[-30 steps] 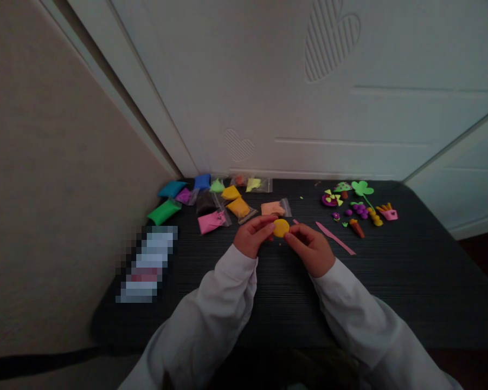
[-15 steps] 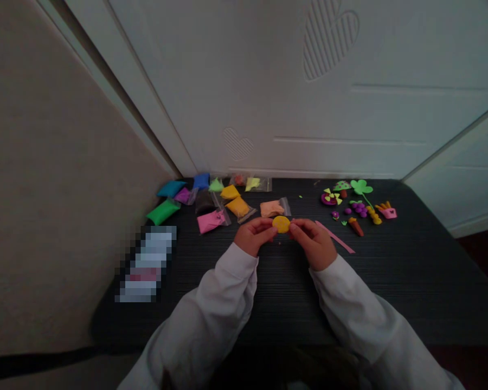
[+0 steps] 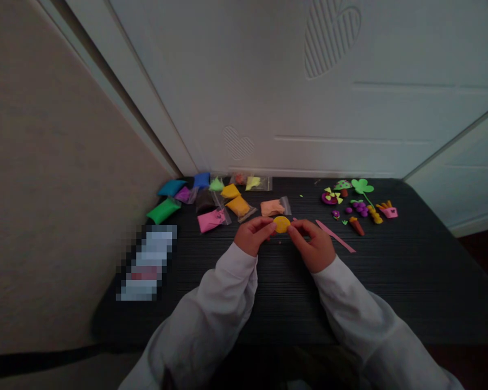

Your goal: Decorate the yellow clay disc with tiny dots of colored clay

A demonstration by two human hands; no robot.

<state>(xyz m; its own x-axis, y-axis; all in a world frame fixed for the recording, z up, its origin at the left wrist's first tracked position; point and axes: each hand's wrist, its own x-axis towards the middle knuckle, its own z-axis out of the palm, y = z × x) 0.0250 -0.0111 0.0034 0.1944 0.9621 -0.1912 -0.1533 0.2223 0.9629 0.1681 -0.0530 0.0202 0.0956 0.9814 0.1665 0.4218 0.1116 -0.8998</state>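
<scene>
A flat yellow clay disc (image 3: 282,223) is held just above the dark table (image 3: 410,281), pinched from both sides. My left hand (image 3: 252,235) grips its left edge with curled fingers. My right hand (image 3: 313,244) grips its right edge the same way. Both arms wear white sleeves. A thin pink clay strip (image 3: 335,236) lies on the table just right of my right hand.
Several small bags of coloured clay (image 3: 213,200) lie at the back left, a peach one (image 3: 273,207) right behind the disc. Small finished clay figures (image 3: 360,203) stand at the back right. A white door (image 3: 309,108) rises behind the table. A blurred packet (image 3: 148,262) lies at the left edge.
The disc and both hands have shifted slightly away from me; the fingers have re-gripped the disc's edges, turning it a little.
</scene>
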